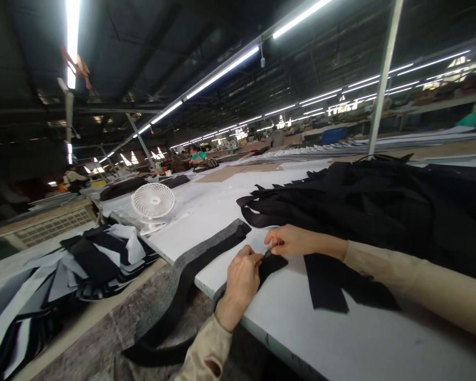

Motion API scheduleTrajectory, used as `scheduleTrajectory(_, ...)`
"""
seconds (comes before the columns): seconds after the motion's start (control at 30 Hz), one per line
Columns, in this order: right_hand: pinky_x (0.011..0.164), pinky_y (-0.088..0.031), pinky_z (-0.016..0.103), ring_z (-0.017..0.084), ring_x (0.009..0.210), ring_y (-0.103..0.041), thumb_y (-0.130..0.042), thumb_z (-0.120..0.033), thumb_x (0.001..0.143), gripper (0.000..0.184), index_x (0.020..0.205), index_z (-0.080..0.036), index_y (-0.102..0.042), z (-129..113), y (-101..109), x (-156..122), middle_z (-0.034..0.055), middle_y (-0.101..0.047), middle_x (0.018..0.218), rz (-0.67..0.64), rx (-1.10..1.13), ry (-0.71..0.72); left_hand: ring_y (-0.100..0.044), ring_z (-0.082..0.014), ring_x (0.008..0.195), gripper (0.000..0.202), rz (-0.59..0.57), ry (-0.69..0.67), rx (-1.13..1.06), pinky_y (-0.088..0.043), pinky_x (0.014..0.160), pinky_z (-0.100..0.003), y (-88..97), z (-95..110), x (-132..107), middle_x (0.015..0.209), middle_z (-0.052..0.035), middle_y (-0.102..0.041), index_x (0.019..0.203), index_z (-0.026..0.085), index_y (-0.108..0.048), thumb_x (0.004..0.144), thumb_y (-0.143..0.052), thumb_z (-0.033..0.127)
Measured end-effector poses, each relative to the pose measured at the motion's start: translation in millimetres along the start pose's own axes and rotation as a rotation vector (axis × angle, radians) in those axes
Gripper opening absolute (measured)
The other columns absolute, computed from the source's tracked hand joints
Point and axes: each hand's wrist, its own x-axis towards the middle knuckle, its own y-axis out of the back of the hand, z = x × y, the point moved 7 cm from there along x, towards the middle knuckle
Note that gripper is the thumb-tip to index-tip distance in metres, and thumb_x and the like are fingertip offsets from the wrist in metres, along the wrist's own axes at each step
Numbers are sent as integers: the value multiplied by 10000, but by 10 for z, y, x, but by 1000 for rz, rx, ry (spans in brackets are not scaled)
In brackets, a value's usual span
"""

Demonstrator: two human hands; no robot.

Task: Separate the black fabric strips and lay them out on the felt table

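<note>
My left hand point(241, 278) pinches the end of a black fabric strip point(275, 263) at the near edge of the white table point(341, 344). My right hand point(289, 241) reaches in from the right, and its fingers are closed on the same strip, just beyond the left hand. A long black and grey strip point(206, 251) lies to the left and hangs over the table edge. More flat black pieces point(333, 280) lie under my right forearm.
A large heap of black fabric pieces point(381, 206) covers the table on the right. A small white fan point(153, 203) stands on the table farther back. A stack of black and white cut pieces point(99, 259) sits on the left. Other people work at distant tables.
</note>
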Motion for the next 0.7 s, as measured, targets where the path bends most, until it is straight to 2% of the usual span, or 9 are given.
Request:
scheduleTrajectory(0.1,664,-394,256,158,708,-571,-501,-120,776,236,922,-85,-684,67,118,-17,67,-675,807,56,-60,45,-556,-135,756,284,-20,-25,24,-396,678,-246,-81,9,35,819,-20,-563,869,223,-713,840,-461,95)
scheduleTrajectory(0.2,688,-397,246,145,703,-569,-478,-91,786,247,892,-89,-702,41,122,-13,59,-679,809,45,-82,118,-560,-134,763,266,-20,-33,-23,-402,688,-242,-83,-19,42,805,-11,-555,860,232,-712,836,-479,106)
scheduleTrajectory(0.4,655,-408,221,129,657,-577,-482,-53,748,273,890,-85,-713,-10,77,-13,46,-675,748,-4,-85,180,-560,-138,774,280,-27,-17,-51,-401,702,-248,-65,-37,45,820,-16,-568,951,229,-708,835,-489,99)
scheduleTrajectory(0.7,590,-411,205,114,605,-566,-508,-61,692,269,857,-118,-712,40,80,2,24,-672,728,-29,-106,178,-566,-145,780,307,-29,-12,-44,-409,712,-258,-73,-31,34,837,-21,-570,1029,231,-693,842,-483,109)
